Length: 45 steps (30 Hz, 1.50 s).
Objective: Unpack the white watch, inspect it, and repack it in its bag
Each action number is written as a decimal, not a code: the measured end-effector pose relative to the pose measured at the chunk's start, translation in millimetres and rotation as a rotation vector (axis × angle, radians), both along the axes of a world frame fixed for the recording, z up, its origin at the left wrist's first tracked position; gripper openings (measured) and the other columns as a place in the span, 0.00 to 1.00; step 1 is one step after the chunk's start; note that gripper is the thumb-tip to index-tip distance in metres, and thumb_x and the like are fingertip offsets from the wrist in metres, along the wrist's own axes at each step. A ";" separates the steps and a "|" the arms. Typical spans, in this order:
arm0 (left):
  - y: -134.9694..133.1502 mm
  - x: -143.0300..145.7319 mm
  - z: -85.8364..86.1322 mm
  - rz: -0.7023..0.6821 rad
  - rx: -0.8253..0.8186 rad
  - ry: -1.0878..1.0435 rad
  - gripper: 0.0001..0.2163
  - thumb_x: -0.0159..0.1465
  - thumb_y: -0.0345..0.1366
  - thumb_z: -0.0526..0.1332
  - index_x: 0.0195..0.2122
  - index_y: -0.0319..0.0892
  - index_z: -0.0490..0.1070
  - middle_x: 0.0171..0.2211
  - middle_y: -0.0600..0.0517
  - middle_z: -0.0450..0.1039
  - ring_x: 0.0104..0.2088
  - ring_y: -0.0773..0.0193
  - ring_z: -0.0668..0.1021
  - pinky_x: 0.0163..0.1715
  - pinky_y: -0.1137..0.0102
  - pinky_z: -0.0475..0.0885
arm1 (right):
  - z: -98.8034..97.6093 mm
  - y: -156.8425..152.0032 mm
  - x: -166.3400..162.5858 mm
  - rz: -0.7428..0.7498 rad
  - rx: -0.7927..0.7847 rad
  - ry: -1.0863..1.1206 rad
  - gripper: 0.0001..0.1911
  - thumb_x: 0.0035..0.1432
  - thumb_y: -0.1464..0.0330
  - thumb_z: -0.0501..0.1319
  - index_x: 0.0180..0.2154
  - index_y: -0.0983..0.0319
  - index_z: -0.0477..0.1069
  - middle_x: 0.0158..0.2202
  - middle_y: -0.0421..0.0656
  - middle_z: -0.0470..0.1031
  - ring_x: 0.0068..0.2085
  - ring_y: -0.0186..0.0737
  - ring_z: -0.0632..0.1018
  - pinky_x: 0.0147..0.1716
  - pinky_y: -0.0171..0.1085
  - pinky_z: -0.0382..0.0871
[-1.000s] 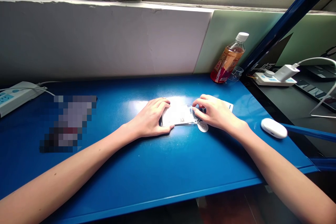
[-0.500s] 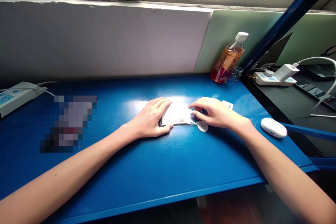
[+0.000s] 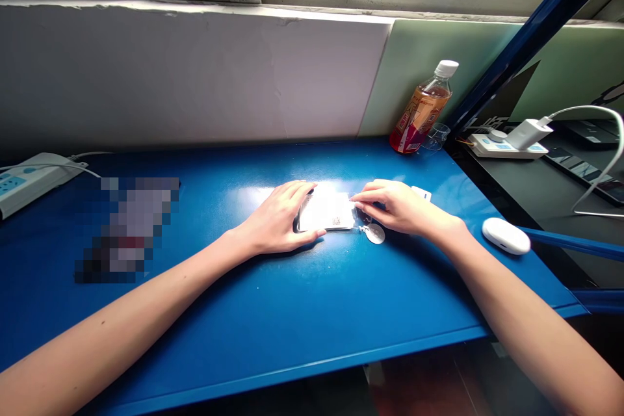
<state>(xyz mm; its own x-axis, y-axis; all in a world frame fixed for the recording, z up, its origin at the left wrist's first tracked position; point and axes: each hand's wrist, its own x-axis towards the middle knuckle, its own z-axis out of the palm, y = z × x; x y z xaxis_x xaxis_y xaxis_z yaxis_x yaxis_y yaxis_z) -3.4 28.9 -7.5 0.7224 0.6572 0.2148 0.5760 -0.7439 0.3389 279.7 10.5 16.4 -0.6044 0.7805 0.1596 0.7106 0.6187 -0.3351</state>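
A flat white card-like packet (image 3: 329, 211) with a small printed code lies on the blue table (image 3: 302, 312), partly washed out by glare. My left hand (image 3: 280, 218) spans its left side, thumb along the near edge and fingers at the far edge. At the packet's right end, my right hand (image 3: 394, 205) has thumb and fingertips pinched together on the edge; what exactly they grip is hard to make out. A round silver tag (image 3: 375, 233) hangs from the packet's near right corner and rests on the table below my right fingers.
Behind my right hand lies a small white piece (image 3: 422, 194). A white earbud case (image 3: 506, 236) is farther right. A drink bottle (image 3: 422, 110) and a clear cup (image 3: 437, 136) stand by the wall. Power strips (image 3: 36, 175) sit at both sides; a pixelated object (image 3: 139, 214) lies left.
My right fingers have straightened and drawn closer together at the packet's right edge. My left hand has stayed around the packet, its thumb reaching slightly farther right.
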 end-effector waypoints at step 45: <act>3.6 0.3 -4.0 0.030 0.059 -0.028 0.35 0.60 0.59 0.63 0.56 0.33 0.68 0.58 0.32 0.69 0.62 0.40 0.68 0.62 0.49 0.65 | -11.6 10.4 13.7 0.062 -0.018 0.218 0.10 0.59 0.61 0.68 0.41 0.58 0.82 0.58 0.49 0.74 0.59 0.53 0.74 0.57 0.52 0.71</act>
